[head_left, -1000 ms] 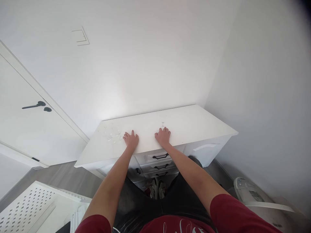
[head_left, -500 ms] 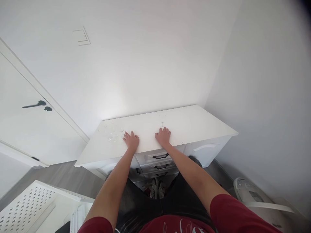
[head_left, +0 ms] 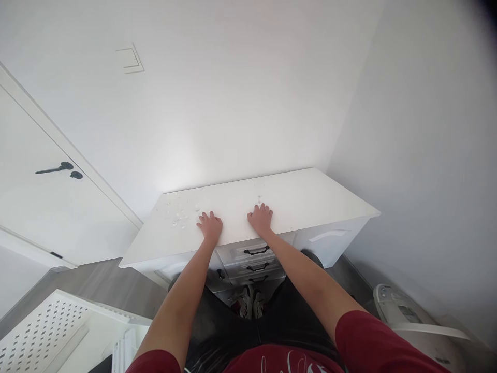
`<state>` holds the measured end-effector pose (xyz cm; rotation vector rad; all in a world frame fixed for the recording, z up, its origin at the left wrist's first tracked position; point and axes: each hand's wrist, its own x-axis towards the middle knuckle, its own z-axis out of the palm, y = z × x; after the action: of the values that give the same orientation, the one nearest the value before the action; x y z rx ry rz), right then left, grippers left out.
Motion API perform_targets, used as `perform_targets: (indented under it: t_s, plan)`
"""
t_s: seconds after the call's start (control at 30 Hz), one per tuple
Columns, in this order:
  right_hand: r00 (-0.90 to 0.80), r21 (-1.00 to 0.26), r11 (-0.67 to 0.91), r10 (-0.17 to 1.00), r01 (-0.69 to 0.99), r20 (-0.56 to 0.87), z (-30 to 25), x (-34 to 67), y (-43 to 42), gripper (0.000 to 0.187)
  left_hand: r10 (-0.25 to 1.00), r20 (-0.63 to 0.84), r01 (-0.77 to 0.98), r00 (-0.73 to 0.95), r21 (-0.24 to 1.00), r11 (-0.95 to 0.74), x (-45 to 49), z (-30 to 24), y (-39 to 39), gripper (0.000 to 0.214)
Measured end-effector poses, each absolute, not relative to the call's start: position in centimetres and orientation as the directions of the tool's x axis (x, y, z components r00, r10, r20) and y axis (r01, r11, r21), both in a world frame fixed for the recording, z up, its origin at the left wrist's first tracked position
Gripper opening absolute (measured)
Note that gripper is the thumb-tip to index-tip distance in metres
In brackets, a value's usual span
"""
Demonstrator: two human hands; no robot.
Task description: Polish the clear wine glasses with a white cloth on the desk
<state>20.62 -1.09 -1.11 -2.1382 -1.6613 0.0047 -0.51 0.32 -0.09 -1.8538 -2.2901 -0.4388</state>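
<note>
Both hands (head_left: pixel 210 227) rest on a white cabinet top (head_left: pixel 310 199), small clear blobs (head_left: pixel 174 223) near each.

Passage between left hand (head_left: pixel 210 226) and right hand (head_left: pixel 260 218); transparent spots (head_left: pixel 175 223) leftward; wall (head_left: pixel 248 119) blocks far side.

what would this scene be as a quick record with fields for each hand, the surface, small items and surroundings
Left hand: palm down, fingers apart; underside hidden
Right hand: palm down, fingers curled; underside hidden
Surface: white cabinet top, against the wall
Small items: clear pieces left of the left hand, others just beyond the right fingertips; too small to identify
Below: drawers
Far left: door
Lower right: pale appliance
</note>
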Motion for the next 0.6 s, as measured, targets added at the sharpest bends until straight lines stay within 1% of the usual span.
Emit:
perform_targets:
  t_s: [0.07,0.23,0.4,0.47,0.6]
  plan:
    - [0.279,-0.335,-0.188,0.928,0.923,0.248,-1.1,20.6,-1.1,0.046,0.927,0.322,0.98,-0.193,0.11,0.166,-0.5,0.0,0.1,0.036]
    - [0.278,-0.33,-0.199,0.936,0.923,0.214,-0.8,20.6,-1.2,0.047,0.931,0.361,0.998,-0.056,0.046,0.042,-0.4,0.3,-0.3,0.034]
    - [0.279,-0.337,-0.195,0.934,0.921,0.223,-0.6,20.5,-1.4,0.045,0.927,0.375,0.996,-0.028,0.084,-0.004,-0.3,0.3,-1.2,0.031]
    - [0.282,-0.336,-0.196,0.932,0.921,0.228,-0.5,20.5,-1.4,0.044,0.926,0.375,0.994,-0.049,0.107,0.009,-0.2,0.3,-1.6,0.03]
    - [0.284,-0.329,-0.201,0.931,0.923,0.231,-0.5,20.5,-1.3,0.044,0.911,0.372,0.981,-0.178,0.145,0.132,-0.1,0.5,-2.3,0.034]
